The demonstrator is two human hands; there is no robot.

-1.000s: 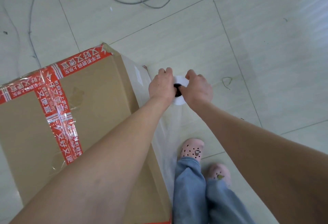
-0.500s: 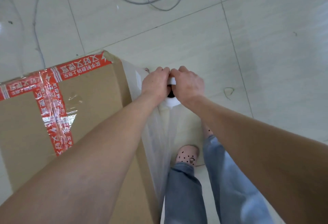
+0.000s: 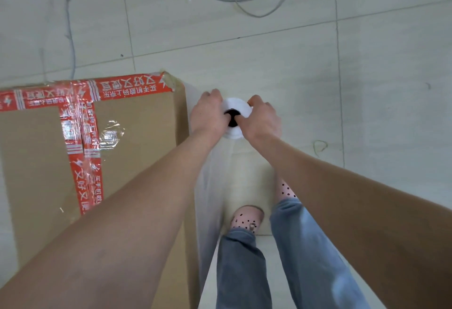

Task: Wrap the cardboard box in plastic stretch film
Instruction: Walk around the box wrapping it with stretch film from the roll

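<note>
Both hands grip the film roll beside the box's corner.
At mid-frame the left hand (image 3: 208, 115) and right hand (image 3: 263, 120) curl round the white stretch film roll (image 3: 236, 105) from either side, thumbs at its dark core. The cardboard box (image 3: 137, 137) fills the left of the frame, just beside the left hand.

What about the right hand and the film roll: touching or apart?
Touching. Head view: the right hand grips the film roll at its top, curled over the rim.
</note>
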